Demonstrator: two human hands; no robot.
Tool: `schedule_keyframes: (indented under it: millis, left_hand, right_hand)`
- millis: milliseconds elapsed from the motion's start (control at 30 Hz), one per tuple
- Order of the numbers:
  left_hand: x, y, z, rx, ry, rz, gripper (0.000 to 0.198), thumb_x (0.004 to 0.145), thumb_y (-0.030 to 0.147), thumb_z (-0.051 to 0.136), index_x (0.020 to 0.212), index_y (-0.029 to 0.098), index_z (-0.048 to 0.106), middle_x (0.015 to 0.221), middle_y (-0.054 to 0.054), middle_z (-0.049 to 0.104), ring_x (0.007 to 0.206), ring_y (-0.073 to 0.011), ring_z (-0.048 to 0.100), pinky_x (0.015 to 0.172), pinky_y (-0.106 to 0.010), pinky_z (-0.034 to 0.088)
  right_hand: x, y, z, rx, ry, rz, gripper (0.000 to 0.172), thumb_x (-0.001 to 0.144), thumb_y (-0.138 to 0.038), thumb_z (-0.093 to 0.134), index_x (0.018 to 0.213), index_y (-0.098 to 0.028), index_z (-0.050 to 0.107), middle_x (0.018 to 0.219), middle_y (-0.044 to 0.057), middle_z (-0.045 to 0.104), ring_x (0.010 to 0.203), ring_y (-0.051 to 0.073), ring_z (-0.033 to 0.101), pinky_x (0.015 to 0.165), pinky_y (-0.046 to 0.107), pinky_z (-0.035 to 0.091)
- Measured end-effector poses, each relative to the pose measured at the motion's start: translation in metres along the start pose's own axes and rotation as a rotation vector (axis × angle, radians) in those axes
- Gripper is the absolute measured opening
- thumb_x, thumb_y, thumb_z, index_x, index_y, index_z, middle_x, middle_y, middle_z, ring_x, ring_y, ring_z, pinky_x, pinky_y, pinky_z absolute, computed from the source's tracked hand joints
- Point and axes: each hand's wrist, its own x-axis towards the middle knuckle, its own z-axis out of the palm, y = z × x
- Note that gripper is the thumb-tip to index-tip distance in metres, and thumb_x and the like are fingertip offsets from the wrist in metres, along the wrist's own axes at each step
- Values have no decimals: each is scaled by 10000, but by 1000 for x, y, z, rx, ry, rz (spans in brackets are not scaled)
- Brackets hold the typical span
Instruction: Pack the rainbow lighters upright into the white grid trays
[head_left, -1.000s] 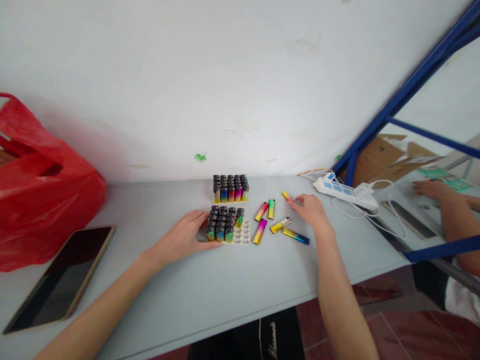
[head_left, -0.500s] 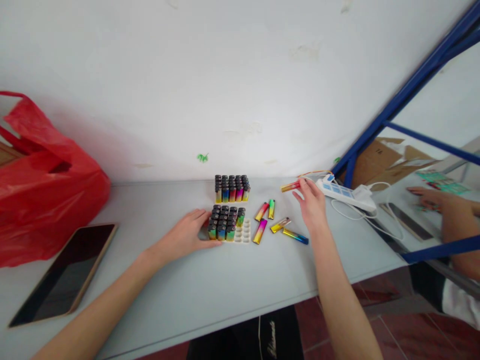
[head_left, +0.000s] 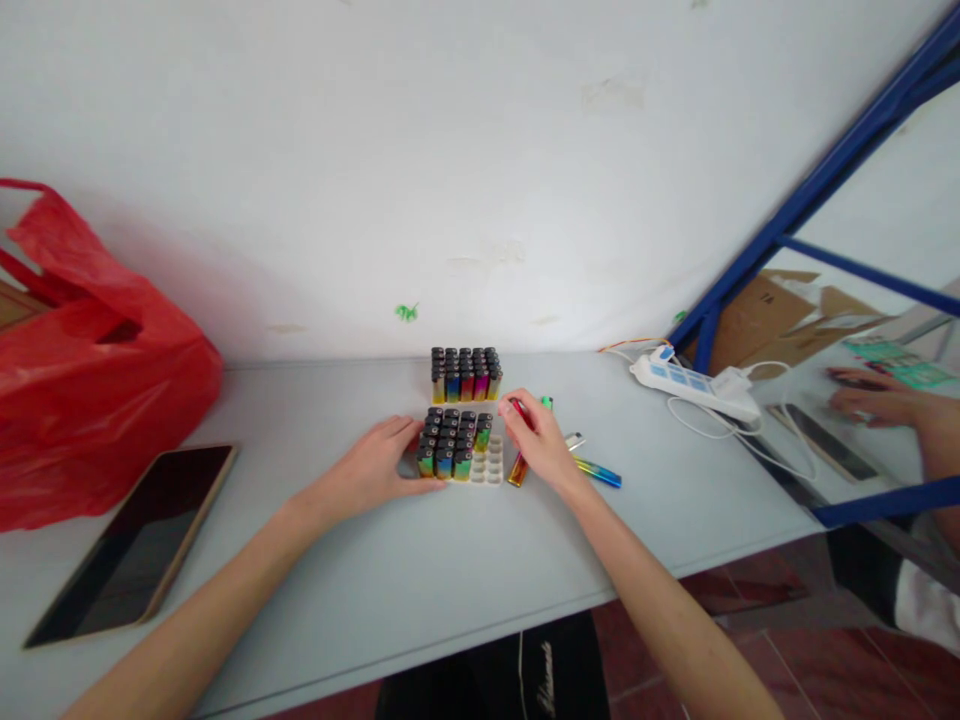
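Note:
My left hand [head_left: 379, 462] grips the left side of a white holed tray [head_left: 491, 474], thumb along its front edge. Upright lighters [head_left: 444, 452] with black tops fill the tray's left columns; one more lighter [head_left: 483, 430] stands farther right at the back, beside bare holes. Held in the fingers of my right hand [head_left: 544, 440], a red lighter [head_left: 517, 406] is just off the tray's right back corner. Beneath that hand, loose lighters lie partly covered: a gold-ended one [head_left: 517, 472], a blue one [head_left: 604, 474] and a green one [head_left: 547, 403].
A second block of lighters [head_left: 466, 378] stands behind, near the wall. A power strip [head_left: 690, 384] with cables sits at the right by a blue metal frame [head_left: 787, 212]. A phone or tablet [head_left: 135, 540] and a red plastic bag [head_left: 97, 380] are left. Another person's hand [head_left: 870, 396] shows far right.
My right hand has moved left with the red lighter, from near the power strip to the tray's right side. My left hand has stayed at the tray.

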Motion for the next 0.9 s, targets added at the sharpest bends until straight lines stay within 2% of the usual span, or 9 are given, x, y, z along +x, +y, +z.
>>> schedule_keyframes:
  millis: [100,200,433,700,900]
  left_hand:
    - [0,-1,2,0,4,9,606,783,702,826,1076,185,709,1143,-154,760,1091,-375,723,988,-490,589]
    - [-1,-1,1,5,3,9,606,789,696,825,1079,178,706,1136,-158,757,1082,-376,721,996,-504,586]
    - [-1,-2,0,3,6,8,624,793,719,810,1081,174,711,1129,-158,759,1072,-384,723,977,-511,590]
    - [-2,2,-3,-5,4,-9,569,797,661,839,1093,192,710,1140,-128,761,1091,-361,716,1003,-486,580]
    - [-1,2,-3,4,-3,-1,581,802,696,818,1063,191,697,1125,-136,757,1074,-362,714,981,-485,582]
  right_hand:
    - [-2,1,4,-69,102,11,534,1017,-639,552,682,-238,440,591,-56,409,584,127,402,577,281,321]
    - [-3,0,6,-107,147,25,555,965,-602,577,602,-252,345,541,-61,338,561,121,343,564,290,272]
    - [-4,-1,10,-119,174,9,393,888,-446,556,606,-263,352,537,-53,354,564,134,343,557,287,296]
    - [-5,-6,6,-149,182,-24,502,959,-557,569,615,-264,353,531,-54,364,557,135,337,563,289,324]
    - [-5,-2,6,-205,209,-40,387,906,-435,554,620,-264,358,523,-56,383,538,136,347,583,300,324]
